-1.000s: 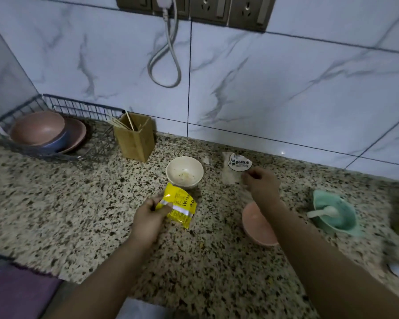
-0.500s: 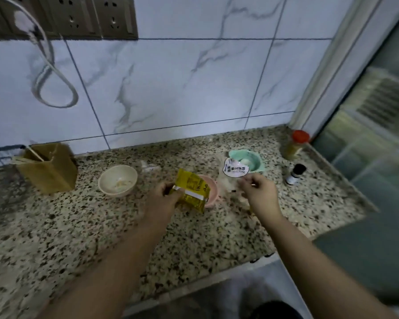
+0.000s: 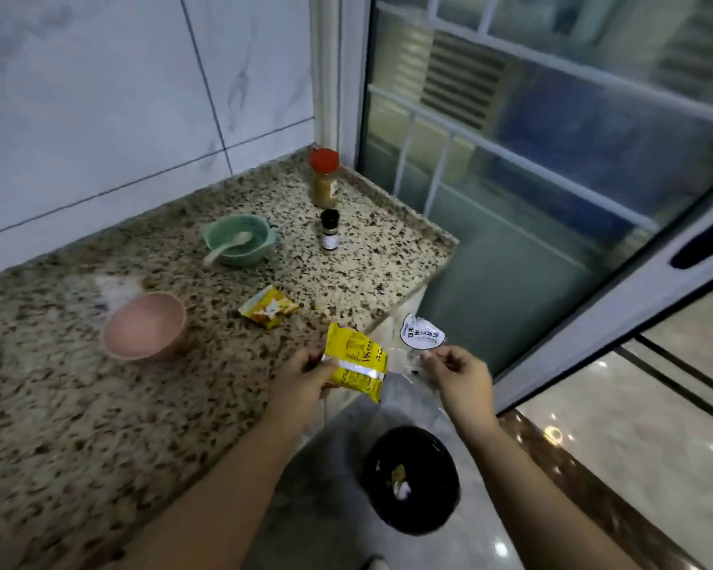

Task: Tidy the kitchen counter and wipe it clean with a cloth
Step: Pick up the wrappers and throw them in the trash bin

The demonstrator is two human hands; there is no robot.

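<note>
- Hands reach forward side by side past the front edge of a speckled granite counter [image 3: 99, 405], each holding a piece of litter.
- Left hand [image 3: 305, 374] grips a yellow snack packet [image 3: 357, 364] by its lower left edge, fingers curled round it; the packet stands tilted between the two hands.
- Right hand [image 3: 457, 374] pinches a clear plastic wrapper with a round white printed label [image 3: 421, 333]; the label sits just above the fingertips and the clear film hangs below, hard to make out.
- Below and between the wrists, on the shiny floor, stands a round black waste bin [image 3: 412, 479] with a few scraps inside.
- Just beyond the left hand a smaller torn yellow packet [image 3: 268, 307] lies flat on the counter.
- Further left of that hand sits an empty pink bowl [image 3: 145, 327].
- Beyond the pink bowl, well ahead of the hands, a green bowl [image 3: 239, 239] holds a white spoon [image 3: 227, 246] leaning on its rim.
- To the right of the green bowl stands a small dark bottle [image 3: 329, 230], and behind it, in the corner, a spice jar with a red lid [image 3: 325, 178].
- No cloth is in view.
- Right of the hands a sliding glass door [image 3: 552, 199] with white bars meets the counter's end.
</note>
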